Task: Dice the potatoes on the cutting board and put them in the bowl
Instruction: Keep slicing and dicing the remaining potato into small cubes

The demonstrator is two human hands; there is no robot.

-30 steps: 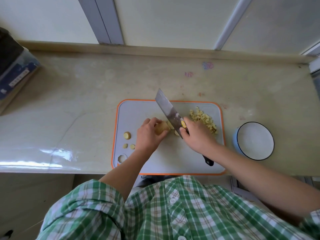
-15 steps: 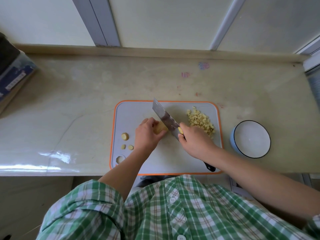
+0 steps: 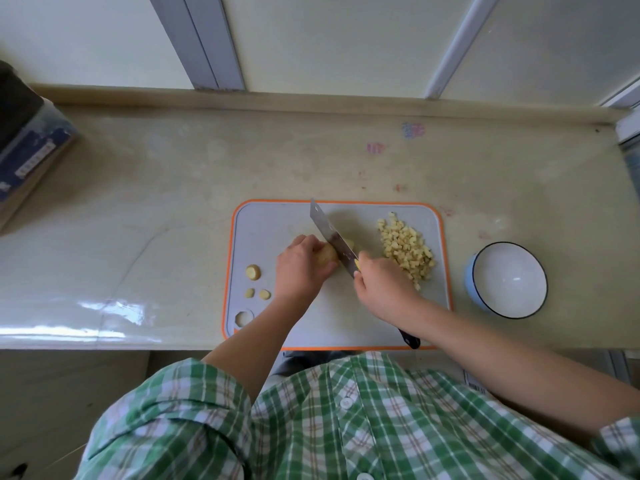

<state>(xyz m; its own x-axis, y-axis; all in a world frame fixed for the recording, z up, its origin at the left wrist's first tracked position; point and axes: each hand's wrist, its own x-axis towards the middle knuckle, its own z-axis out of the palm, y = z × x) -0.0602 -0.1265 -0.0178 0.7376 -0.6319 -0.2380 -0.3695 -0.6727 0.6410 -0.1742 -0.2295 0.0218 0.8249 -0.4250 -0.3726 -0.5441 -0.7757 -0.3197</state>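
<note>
Now left hand (image 3: 300, 268) grips potato (image 3: 327, 257) — right hand (image 3: 382, 287) holds knife (image 3: 328, 230), seemingly mid-slice.

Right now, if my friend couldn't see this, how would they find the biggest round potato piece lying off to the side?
Find the grey cutting board with the orange rim on the counter. On its left side, left of the left hand, lie three round bits. The potato end is the one farthest from the person, bigger and thicker than the two small slices just below it.
</note>
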